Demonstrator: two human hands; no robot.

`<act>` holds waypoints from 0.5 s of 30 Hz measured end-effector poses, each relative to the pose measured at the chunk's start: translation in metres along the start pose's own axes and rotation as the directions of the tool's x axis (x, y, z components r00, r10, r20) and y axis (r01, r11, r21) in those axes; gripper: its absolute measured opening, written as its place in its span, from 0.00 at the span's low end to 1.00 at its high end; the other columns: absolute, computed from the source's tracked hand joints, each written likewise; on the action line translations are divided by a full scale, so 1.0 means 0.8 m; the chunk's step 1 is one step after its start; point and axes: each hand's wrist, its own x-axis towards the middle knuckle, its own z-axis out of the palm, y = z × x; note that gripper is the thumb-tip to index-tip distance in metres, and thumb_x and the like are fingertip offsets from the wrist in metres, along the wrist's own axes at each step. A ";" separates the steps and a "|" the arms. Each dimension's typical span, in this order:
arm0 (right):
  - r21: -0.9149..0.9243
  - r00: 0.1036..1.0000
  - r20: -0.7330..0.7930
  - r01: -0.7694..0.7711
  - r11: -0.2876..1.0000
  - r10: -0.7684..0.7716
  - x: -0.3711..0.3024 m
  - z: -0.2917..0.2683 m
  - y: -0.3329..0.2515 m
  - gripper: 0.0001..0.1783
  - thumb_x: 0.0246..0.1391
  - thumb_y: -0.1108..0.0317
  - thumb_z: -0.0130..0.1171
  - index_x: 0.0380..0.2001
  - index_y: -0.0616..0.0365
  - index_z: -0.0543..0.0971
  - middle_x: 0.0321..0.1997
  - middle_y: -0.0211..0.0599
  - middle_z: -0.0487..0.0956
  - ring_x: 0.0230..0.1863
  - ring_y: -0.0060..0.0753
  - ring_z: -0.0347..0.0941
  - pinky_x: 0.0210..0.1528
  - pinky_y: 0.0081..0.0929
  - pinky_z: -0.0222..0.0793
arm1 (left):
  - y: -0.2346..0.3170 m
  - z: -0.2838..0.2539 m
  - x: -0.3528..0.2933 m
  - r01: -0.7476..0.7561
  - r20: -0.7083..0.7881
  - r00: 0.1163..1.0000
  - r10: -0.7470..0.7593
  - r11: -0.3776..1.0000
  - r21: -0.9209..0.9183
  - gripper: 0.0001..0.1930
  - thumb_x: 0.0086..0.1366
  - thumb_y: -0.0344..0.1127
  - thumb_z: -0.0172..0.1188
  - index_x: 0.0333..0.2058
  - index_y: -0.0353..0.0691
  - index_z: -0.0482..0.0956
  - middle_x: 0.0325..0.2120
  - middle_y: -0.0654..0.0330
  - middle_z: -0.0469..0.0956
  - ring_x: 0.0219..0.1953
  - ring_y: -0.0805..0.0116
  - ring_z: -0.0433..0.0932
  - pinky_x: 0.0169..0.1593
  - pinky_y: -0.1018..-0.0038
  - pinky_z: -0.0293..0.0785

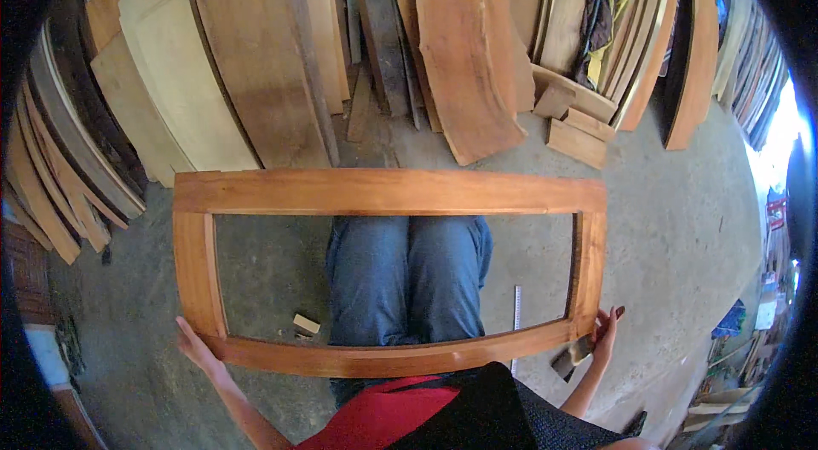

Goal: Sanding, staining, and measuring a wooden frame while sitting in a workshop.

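A rectangular wooden frame (pixel 392 193), reddish brown with a wide opening, lies level across my lap. My left hand (pixel 201 349) is closed on its near left corner, the fingers partly hidden by the wood. At the near right corner, my right hand (pixel 605 337) grips the same frame, with some of its fingers out of sight behind it. Through the opening show my knees in blue jeans (pixel 409 279). On the floor beyond the near rail are a small wood offcut (pixel 307 324) and a pale ruler-like strip (pixel 516 314).
Tall boards and planks (pixel 464 41) lean along the far side. Several short wood blocks (pixel 579 136) lie at their foot, below a dark and yellow cloth (pixel 607 15). More planks (pixel 64 173) stand at the left. Grey concrete floor (pixel 682 237) stretches to the right.
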 end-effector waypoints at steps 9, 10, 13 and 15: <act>-0.844 0.877 0.058 0.298 0.445 -0.478 0.044 0.098 -0.041 0.33 0.55 0.48 0.53 0.10 0.67 0.66 0.07 0.43 0.59 0.13 0.35 0.51 0.18 0.38 0.50 | 0.013 0.015 -0.015 -0.096 -0.266 0.956 0.123 0.989 0.113 0.34 0.59 0.63 0.52 0.19 0.29 0.75 0.17 0.60 0.73 0.21 0.70 0.67 0.31 0.68 0.63; -0.843 0.874 0.063 0.305 0.444 -0.481 0.047 0.110 -0.045 0.33 0.55 0.48 0.53 0.10 0.67 0.66 0.07 0.43 0.59 0.13 0.35 0.51 0.18 0.38 0.50 | 0.008 0.008 -0.012 -0.036 -0.201 0.977 0.069 0.986 0.161 0.34 0.59 0.63 0.52 0.20 0.28 0.75 0.17 0.61 0.73 0.21 0.71 0.65 0.29 0.69 0.61; -0.879 0.785 0.117 0.367 0.305 -0.608 0.059 0.136 -0.065 0.33 0.55 0.48 0.53 0.11 0.68 0.67 0.10 0.52 0.61 0.13 0.44 0.55 0.20 0.43 0.55 | 0.008 0.005 -0.012 0.029 -0.196 0.981 -0.012 0.996 0.083 0.35 0.60 0.64 0.51 0.23 0.27 0.76 0.20 0.59 0.75 0.23 0.70 0.67 0.32 0.67 0.64; -0.851 0.830 0.242 0.431 0.302 -0.502 0.071 0.143 -0.086 0.33 0.56 0.45 0.51 0.15 0.69 0.72 0.13 0.57 0.67 0.16 0.51 0.62 0.23 0.43 0.59 | 0.029 0.025 -0.025 -0.011 -0.252 0.967 0.026 0.998 0.061 0.35 0.60 0.63 0.51 0.23 0.27 0.76 0.20 0.59 0.75 0.23 0.69 0.68 0.33 0.67 0.65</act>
